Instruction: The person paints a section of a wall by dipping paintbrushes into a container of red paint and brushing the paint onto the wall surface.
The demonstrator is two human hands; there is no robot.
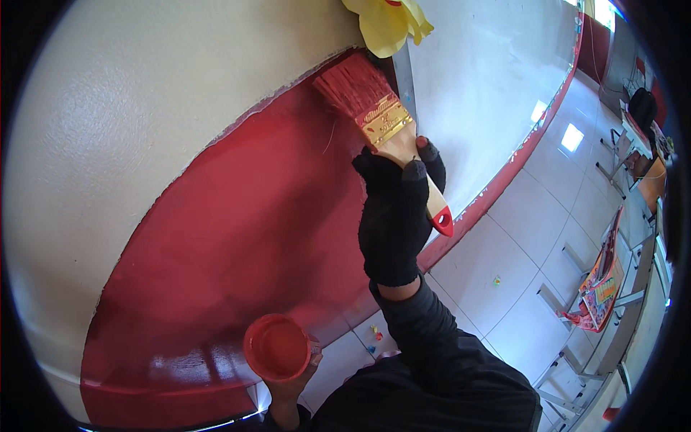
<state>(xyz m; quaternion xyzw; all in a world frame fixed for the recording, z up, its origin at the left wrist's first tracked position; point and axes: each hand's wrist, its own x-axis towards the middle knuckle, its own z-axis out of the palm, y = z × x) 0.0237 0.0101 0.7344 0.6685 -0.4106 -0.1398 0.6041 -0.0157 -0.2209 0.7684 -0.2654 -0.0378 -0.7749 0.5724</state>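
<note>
Red wall: the glossy lower area (230, 223) spreads from the centre out to 8 o'clock; long, even strokes would probably hide its uneven sheen best
Cream wall: the pale area (129, 108) curves from 9 to 11 o'clock, bordering the red and best kept free of drips
White panel: a shiny surface (475, 101) at 1 o'clock, with a metal strip (403, 79) along its near side; the brush's flank calls for care here
Tiled floor: pale squares (504, 223) at 3 o'clock, well apart from the bristles
Right hand: black-gloved (394, 216), just off centre toward 1 o'clock, its fingers and thumb closed around the brush handle
Brush: wide, with a wooden handle and gold ferrule (387, 122), between 12 and 1 o'clock, bristles aimed toward 11; a light, steady grip should suit it
Left hand: at 7 o'clock (306, 374), fingers wrapped around the cup's side
Cup: red and round (249, 351), mouth toward the camera, paint inside; keeping it level would guard against spills
Yellow flower: petal-like cut-out (386, 29) at 12 o'clock, close beside the bristles and easily smeared
Bristles: red-loaded (353, 85), at or near the border; actual contact I cannot tell
Border line: ragged (209, 144); only the bristle tips should trace it, slowly
</note>
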